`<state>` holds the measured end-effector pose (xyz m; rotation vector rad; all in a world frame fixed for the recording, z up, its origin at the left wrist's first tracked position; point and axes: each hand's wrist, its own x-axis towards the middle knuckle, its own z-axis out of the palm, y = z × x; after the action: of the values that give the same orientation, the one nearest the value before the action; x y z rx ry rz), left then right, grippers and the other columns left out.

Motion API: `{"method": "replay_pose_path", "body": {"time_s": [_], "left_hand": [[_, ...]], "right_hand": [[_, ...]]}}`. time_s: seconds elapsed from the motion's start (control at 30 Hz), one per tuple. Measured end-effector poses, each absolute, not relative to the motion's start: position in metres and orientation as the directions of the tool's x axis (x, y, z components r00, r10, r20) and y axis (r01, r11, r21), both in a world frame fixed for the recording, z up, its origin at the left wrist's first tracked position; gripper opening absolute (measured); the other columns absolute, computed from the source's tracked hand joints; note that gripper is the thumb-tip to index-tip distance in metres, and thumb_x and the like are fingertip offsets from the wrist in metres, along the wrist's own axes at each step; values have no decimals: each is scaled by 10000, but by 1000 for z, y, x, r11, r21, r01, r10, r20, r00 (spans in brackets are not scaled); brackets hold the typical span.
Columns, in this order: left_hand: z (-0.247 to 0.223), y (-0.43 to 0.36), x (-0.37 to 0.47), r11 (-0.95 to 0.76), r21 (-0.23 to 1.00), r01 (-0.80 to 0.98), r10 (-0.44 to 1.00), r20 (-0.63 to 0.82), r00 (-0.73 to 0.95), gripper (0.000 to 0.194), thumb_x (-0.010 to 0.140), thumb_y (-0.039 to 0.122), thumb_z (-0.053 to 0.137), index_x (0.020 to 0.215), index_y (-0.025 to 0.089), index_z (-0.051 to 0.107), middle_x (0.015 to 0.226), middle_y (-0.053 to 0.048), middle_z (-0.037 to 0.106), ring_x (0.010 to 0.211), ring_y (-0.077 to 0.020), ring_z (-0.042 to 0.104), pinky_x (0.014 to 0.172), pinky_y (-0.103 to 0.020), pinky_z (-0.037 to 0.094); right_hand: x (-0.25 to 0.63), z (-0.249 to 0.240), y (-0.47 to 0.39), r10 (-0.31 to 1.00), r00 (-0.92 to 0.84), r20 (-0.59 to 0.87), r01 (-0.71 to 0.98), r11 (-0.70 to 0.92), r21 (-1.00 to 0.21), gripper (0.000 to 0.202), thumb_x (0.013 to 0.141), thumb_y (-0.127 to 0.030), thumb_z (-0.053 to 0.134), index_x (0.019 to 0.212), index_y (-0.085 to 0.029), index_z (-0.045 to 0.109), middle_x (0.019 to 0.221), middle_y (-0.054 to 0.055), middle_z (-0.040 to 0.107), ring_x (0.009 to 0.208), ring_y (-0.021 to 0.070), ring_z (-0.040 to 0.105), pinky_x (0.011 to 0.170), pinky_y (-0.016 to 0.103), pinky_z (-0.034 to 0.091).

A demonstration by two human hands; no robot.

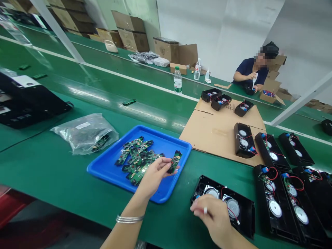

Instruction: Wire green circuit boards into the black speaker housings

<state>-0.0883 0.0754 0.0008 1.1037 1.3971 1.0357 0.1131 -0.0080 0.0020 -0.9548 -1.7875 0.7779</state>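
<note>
My left hand [158, 171] pinches a green circuit board [175, 162] between thumb and fingers, above the right side of a blue tray [94, 169]. A pile of similar circuit boards [138, 157] lies in that tray. My right hand [214, 216] is closed over the near left part of a black speaker housing [245, 211]. Two round speakers with thin wires sit inside this housing. A small white piece shows at the right hand's fingers; whether they grip anything is hidden.
Several more speaker housings [272, 202] stand at the right, others on a cardboard sheet [207, 129]. A clear plastic bag [85, 133] lies left of the tray. A bottle [177, 81] stands beyond. Across the line, a person [250, 74] handles a black part.
</note>
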Motion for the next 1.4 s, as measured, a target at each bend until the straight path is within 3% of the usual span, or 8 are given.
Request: {"method": "replay_pose_path", "body": {"time_s": [0.1, 0.17, 0.4, 0.6, 0.8, 1.07, 1.23, 1.4], "left_hand": [[9, 51, -70, 270, 961, -53, 962, -267, 55, 305, 702, 464, 592, 805, 191, 504, 739, -22, 685, 725, -247, 705, 654, -410, 577], [13, 40, -63, 302, 950, -76, 951, -295, 94, 284, 695, 429, 619, 810, 176, 561, 736, -32, 692, 673, -223, 692, 614, -378, 578], [20, 27, -66, 274, 961, 23, 950, -275, 146, 255, 636, 323, 697, 844, 180, 720, 801, -39, 733, 737, -208, 667, 660, -302, 570], [18, 22, -61, -36, 959, 281, 982, -17, 186, 302, 699, 283, 670, 993, 216, 693, 969, -40, 749, 884, -215, 683, 778, -293, 556], [17, 16, -57, -264, 861, 436, 957, 177, 229, 212, 794, 301, 612, 961, 190, 681, 917, -34, 762, 807, -183, 706, 767, -250, 555], [17, 16, -58, -454, 704, 546, 890, 326, 320, 342, 894, 429, 470, 983, 159, 659, 854, -58, 766, 699, -156, 714, 701, -218, 564], [20, 16, -57, -640, 538, 548, 768, 430, 474, 365, 948, 366, 365, 1018, 124, 628, 849, -87, 761, 727, -174, 719, 677, -244, 573], [24, 16, -55, -686, 523, 507, 727, 459, 510, 269, 948, 290, 395, 1054, 144, 595, 859, -80, 754, 740, -175, 715, 637, -249, 570]], "right_hand": [[107, 8, 5, 998, -28, 60, 51, 61, -997, 200, 861, -392, 572, 940, -216, 624, 678, 10, 677, 496, 141, 595, 507, 273, 511], [105, 11, 13, 999, -30, -10, 52, -8, -999, 234, 846, -406, 566, 886, -195, 658, 647, 11, 653, 445, 117, 536, 455, 249, 460], [109, 22, 20, 989, -148, -29, 307, 18, -952, 197, 808, -310, 544, 740, -173, 669, 594, -1, 596, 514, 113, 510, 484, 216, 388], [109, 22, 15, 985, -157, 74, 426, 135, -894, 237, 847, -289, 478, 681, -174, 603, 575, -4, 581, 499, 103, 504, 475, 204, 360], [109, 26, 11, 970, -145, 195, 465, 241, -852, 235, 863, -255, 463, 678, -179, 585, 580, -1, 599, 503, 105, 522, 476, 196, 389], [110, 22, 10, 945, -171, 278, 521, 326, -789, 249, 876, -253, 448, 677, -177, 576, 582, 8, 587, 496, 108, 501, 470, 212, 372], [114, 24, 10, 933, -267, 242, 560, 355, -749, 261, 880, -216, 421, 645, -183, 528, 567, -3, 527, 493, 105, 456, 480, 223, 342], [115, 26, 8, 921, -298, 250, 539, 378, -752, 263, 897, -206, 402, 652, -188, 495, 570, -10, 501, 493, 103, 437, 486, 226, 328]]}}
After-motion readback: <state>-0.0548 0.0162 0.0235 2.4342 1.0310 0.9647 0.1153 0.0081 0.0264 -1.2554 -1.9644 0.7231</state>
